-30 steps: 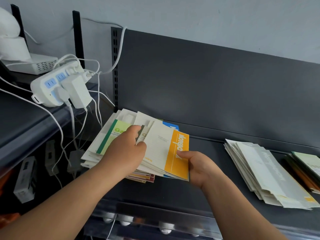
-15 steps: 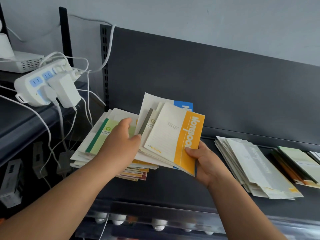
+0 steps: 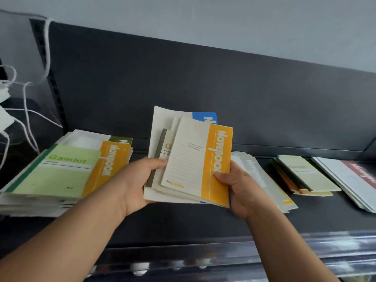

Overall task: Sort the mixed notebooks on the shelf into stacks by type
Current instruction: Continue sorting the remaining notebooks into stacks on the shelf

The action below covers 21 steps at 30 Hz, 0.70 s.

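I hold a bundle of several notebooks [image 3: 189,157] above the dark shelf [image 3: 183,220], an orange-and-cream one on top and a blue one showing behind. My left hand [image 3: 138,186] grips the bundle's left edge, thumb on top. My right hand [image 3: 238,188] grips its lower right corner, thumb on the orange strip. The mixed pile [image 3: 61,171] lies at the left, with a green "Gambit" notebook and an orange notebook on top. A white stack [image 3: 264,176] lies just right of my right hand, partly hidden by it.
Further right lie a stack topped by a pale green notebook [image 3: 307,174] and a white-and-maroon stack [image 3: 350,178] at the frame edge. White cables [image 3: 26,110] hang at the far left. A dark back panel [image 3: 203,88] rises behind; a clear rail [image 3: 223,255] lines the shelf front.
Both hands lifted a bundle off the left pile and carried it right toward the shelf's middle. The green Gambit and an orange notebook are now uncovered. The camera view has swung right.
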### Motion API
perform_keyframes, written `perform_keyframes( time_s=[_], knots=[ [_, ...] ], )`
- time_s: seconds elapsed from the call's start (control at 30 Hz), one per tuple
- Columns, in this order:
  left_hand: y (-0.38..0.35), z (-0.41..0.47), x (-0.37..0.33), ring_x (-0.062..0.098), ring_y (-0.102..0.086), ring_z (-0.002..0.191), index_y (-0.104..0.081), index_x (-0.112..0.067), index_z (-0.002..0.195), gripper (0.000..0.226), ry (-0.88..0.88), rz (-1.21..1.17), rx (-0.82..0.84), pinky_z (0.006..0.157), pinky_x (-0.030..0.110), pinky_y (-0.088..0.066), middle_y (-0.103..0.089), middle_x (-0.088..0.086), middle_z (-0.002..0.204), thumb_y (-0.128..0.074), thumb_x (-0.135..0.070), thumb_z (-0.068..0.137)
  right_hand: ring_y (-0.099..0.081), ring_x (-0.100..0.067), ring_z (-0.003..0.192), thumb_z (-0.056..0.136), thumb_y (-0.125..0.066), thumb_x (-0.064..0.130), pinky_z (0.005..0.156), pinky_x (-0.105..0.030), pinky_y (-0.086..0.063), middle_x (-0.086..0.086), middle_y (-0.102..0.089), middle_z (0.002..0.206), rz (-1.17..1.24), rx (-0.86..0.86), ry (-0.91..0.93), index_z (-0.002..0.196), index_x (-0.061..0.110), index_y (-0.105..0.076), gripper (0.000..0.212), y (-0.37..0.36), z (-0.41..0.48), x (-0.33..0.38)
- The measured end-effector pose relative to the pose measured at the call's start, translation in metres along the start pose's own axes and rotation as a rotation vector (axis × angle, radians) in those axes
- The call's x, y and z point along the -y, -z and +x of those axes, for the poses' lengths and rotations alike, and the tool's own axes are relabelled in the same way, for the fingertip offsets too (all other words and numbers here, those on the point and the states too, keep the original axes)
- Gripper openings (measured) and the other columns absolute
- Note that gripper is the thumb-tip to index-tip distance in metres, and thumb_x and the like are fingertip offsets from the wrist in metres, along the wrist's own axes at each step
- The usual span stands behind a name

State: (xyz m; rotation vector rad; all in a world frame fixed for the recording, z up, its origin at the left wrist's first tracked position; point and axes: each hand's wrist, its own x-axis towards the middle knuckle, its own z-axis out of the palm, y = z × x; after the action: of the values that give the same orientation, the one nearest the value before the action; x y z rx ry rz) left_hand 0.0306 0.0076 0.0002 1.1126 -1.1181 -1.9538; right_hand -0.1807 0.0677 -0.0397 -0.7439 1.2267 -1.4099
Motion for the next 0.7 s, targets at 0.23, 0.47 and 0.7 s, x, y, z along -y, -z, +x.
perform_keyframes(
  time_s=[0.23, 0.47, 0.7],
  knots=[
    [-0.099, 0.02, 0.032, 0.029, -0.071, 0.092, -0.067, -0.021, 0.107, 0.018, -0.082, 0.032, -0.048, 0.082, 0.049, -0.055, -0.076, 0.006, 0.095, -0.059, -0.013, 0.093, -0.068, -0.028, 0.107, 0.097, -0.054, 0.007, 0.093, -0.056, -0.053, -0.001, -0.072, 0.116, -0.119, -0.073, 0.008, 0.127, 0.024, -0.057, 0.034, 0.1, -0.004, 0.027],
    [-0.158, 0.04, 0.05, 0.027, -0.066, 0.1, -0.067, -0.024, 0.107, 0.021, -0.195, 0.062, -0.2, 0.083, 0.045, -0.053, -0.073, 0.004, 0.104, -0.056, -0.011, 0.096, -0.068, -0.027, 0.105, 0.094, -0.062, 0.011, 0.092, -0.054, -0.054, 0.001, -0.072, 0.115, -0.198, -0.194, 0.011, 0.127, 0.02, -0.057, 0.035, 0.182, -0.001, 0.043],
    [-0.158, 0.035, 0.058, 0.029, -0.063, 0.104, -0.065, -0.026, 0.11, 0.024, -0.281, 0.012, -0.422, 0.09, 0.049, -0.05, -0.069, 0.004, 0.11, -0.054, -0.01, 0.096, -0.064, -0.026, 0.102, 0.096, -0.061, 0.018, 0.089, -0.05, -0.055, 0.001, -0.065, 0.117, -0.505, -0.243, -0.016, 0.129, 0.019, -0.054, 0.034, 0.221, 0.012, 0.052]
  ],
)
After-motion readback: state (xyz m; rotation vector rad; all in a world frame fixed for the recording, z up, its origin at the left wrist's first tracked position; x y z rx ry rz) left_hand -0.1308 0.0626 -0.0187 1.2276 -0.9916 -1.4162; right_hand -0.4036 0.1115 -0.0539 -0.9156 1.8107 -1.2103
